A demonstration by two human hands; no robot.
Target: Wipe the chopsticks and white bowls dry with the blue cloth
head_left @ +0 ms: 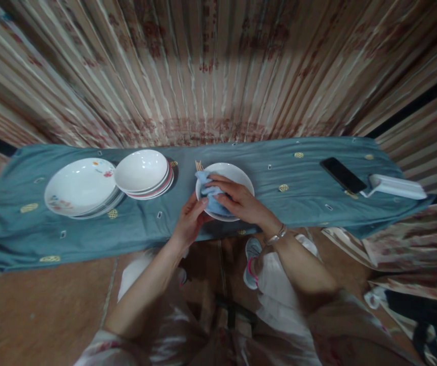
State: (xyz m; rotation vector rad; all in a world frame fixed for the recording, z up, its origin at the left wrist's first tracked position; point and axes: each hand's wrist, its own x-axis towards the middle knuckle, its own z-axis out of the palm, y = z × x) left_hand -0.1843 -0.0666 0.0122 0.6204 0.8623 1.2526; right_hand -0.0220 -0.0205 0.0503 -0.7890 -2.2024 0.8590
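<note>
In front of me a white bowl [244, 179] is over the cloth-covered table, with a blue cloth [218, 204] bunched inside it. My left hand [191, 219] grips the bowl's near left rim, thumb on the inside and fingers underneath. Pressed on the blue cloth is my right hand [237, 197], its fingers bent over the cloth inside the bowl. A few chopsticks [199, 165] poke out behind the bowl's left rim; their other ends are hidden.
Left of the bowl stand a stack of smaller bowls [142, 170] and a stack of flower-patterned plates [81, 185]. To the right lie a black phone [342, 175] and a white object [397, 187] with a bent handle. A pleated curtain [218, 76] hangs behind the table [302, 201].
</note>
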